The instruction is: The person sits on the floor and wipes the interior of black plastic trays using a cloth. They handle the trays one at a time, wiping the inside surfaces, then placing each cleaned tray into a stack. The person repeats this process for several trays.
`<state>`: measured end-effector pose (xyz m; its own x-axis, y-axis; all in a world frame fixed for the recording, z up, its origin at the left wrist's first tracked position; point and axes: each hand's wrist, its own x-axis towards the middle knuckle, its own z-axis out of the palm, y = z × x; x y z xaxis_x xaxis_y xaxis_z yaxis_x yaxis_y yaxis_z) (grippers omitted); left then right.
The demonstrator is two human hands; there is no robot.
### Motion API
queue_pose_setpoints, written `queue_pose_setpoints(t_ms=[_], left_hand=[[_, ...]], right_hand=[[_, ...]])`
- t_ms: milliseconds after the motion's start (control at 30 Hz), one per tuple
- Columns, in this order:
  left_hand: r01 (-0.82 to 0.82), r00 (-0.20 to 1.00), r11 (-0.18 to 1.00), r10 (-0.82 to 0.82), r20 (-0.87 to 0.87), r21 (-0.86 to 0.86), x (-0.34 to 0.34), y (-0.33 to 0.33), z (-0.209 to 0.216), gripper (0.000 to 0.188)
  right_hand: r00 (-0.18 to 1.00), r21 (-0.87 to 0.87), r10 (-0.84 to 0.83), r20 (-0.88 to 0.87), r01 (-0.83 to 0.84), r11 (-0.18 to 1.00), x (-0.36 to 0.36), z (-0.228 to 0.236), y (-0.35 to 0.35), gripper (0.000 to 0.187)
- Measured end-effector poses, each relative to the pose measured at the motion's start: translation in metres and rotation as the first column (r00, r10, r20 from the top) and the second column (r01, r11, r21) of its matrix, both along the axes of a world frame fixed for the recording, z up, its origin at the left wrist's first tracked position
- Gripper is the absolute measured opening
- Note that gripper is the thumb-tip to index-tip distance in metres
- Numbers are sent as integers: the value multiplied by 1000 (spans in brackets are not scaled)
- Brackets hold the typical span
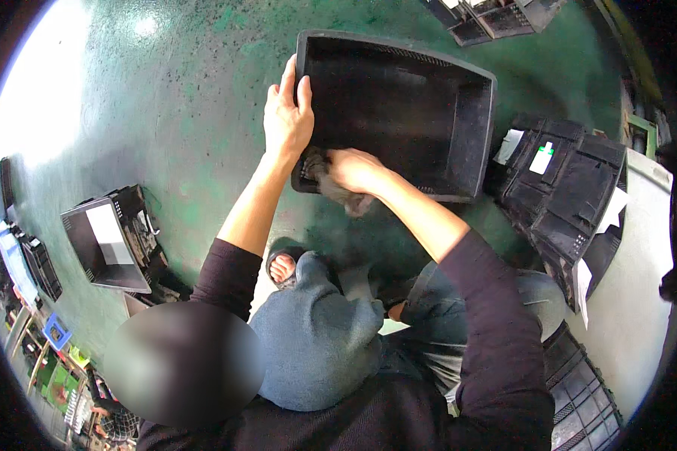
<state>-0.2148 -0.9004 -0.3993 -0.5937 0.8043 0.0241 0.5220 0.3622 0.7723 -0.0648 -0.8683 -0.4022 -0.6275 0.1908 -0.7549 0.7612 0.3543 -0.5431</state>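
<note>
A black rectangular plastic crate (399,105) is tipped so that its hollow inside faces me. My left hand (287,120) grips its left rim, with the thumb over the edge and the fingers along the outer side. At the near left corner of the crate my right hand (356,170) is closed on a crumpled grey-brown rag (344,197). Part of the rag presses against the corner, and a blurred end hangs over the near rim. The right fingertips are hidden by the hand and the rag.
Stacked black crates (560,173) with paper slips stand at the right, beside a pale surface (639,233). Another black crate (105,244) with white paper lies at the left on the green floor (188,113). More crates (496,16) are at the far right; another person (116,421) is lower left.
</note>
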Motion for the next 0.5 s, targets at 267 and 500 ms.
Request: queue_pose_setpoints(t_ms=[267, 500], left_hand=[[-53, 997, 996, 57, 59, -76, 4, 6, -2, 44], [-44, 998, 997, 47, 51, -65, 5, 6, 0, 43]], right_hand=[[828, 297, -56, 558, -136, 945, 87, 14, 34, 35], [996, 182, 12, 87, -27, 983, -42, -6, -15, 27]])
